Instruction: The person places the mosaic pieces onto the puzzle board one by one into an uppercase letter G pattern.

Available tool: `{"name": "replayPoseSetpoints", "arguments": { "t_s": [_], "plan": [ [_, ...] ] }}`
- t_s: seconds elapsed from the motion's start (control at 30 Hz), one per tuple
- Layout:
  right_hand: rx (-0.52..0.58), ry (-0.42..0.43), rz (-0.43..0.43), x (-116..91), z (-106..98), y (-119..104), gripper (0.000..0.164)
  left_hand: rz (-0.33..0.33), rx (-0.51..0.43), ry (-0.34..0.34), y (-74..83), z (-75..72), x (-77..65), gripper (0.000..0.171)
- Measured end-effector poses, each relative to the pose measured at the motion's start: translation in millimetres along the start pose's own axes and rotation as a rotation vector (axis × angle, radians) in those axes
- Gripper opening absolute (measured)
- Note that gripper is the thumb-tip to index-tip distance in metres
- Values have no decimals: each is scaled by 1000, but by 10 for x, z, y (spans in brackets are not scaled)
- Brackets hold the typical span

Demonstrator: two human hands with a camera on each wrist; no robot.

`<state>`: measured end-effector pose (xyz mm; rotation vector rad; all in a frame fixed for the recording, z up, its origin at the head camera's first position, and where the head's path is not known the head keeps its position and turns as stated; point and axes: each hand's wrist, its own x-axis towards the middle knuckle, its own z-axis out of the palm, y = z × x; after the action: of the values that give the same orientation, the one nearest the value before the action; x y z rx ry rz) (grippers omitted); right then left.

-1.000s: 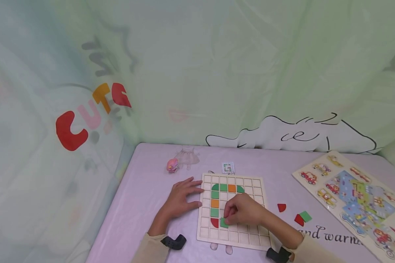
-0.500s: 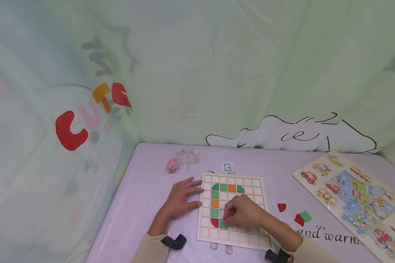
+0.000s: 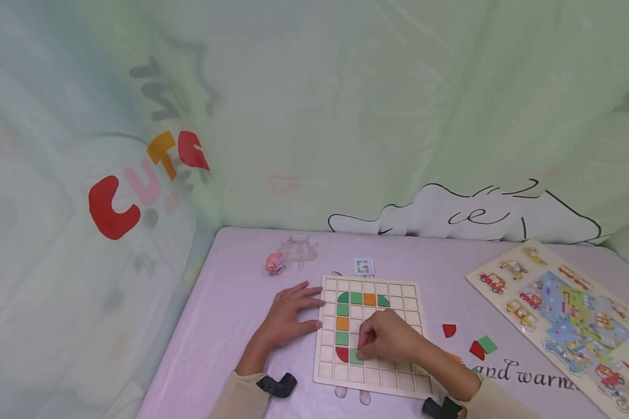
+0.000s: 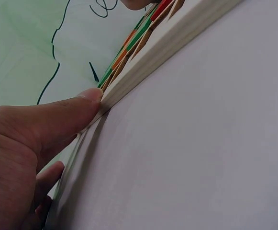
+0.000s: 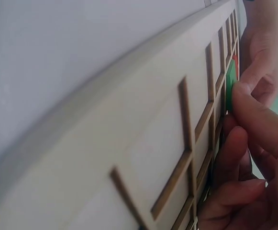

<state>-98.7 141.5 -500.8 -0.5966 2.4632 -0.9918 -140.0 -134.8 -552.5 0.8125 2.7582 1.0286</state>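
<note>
A wooden grid board [image 3: 369, 387] lies on the table, with green, orange and red tiles set in some of its squares. Between thumb and fingers, my right hand [image 3: 390, 336] pinches a green square tile [image 3: 354, 357] at a cell just right of a red quarter-round tile [image 3: 342, 354]. In the right wrist view the thumb presses on this green tile [image 5: 231, 81], which looks slightly tilted. My left hand [image 3: 288, 317] has its fingers spread, their tips touching the board's left edge. The left wrist view shows the thumb [image 4: 88, 98] against that edge.
Right of the board lie a red quarter-round piece [image 3: 449, 330], another red piece [image 3: 477, 350] and a green square [image 3: 487, 344]. Farther right is a vehicle picture puzzle [image 3: 524, 279]. Behind the board are a small pattern card [image 3: 364, 267] and a pink toy [image 3: 275, 263].
The green tile has shifted slightly left and down beside the red piece, and it sits straighter. My right hand has barely moved; my left hand stays at the board's edge.
</note>
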Motion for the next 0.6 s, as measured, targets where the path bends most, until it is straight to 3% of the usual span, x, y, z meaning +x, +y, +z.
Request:
{"name": "replayPoseSetpoints", "arguments": {
  "t_s": [0.6],
  "plan": [
    [-2,23,-1,-35,-30,-15,21,-7,-8,-1,23,-10,0,42]
  ]
}}
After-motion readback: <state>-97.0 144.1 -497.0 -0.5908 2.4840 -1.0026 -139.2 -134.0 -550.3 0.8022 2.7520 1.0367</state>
